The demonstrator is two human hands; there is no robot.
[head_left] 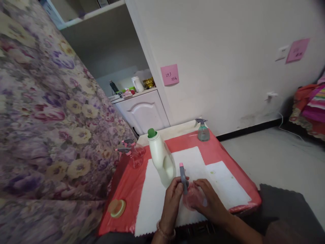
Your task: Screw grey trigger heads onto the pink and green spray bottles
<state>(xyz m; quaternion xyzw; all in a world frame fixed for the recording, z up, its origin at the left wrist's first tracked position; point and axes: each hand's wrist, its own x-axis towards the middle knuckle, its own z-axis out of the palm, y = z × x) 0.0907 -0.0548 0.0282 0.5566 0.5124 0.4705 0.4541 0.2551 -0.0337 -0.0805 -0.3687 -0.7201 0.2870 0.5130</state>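
In the head view, a pale wall and a floral curtain (76, 128) frame a desk (218, 149) covered in red, with a white cupboard (144, 110) behind it. A white cloth (152, 203) with a zigzag edge lies across the desk's middle, and above it you hold a pink spray bottle (191, 200) near the desk's front edge. Your left hand (174, 193) has its fingers closed around the gray trigger head (183, 178), whose pink nozzle tip points up; your right hand (208, 200) grasps the clear pink body from the other side. Whether the head is fully screwed on, you cannot tell. Just beyond your left hand stands a pale handled jug (161, 159) with a green spout at its mouth. Two more pink spray bottles (137, 159) stand together at the desk's left side, while a teal spray bottle (203, 133) stands at the far right corner.
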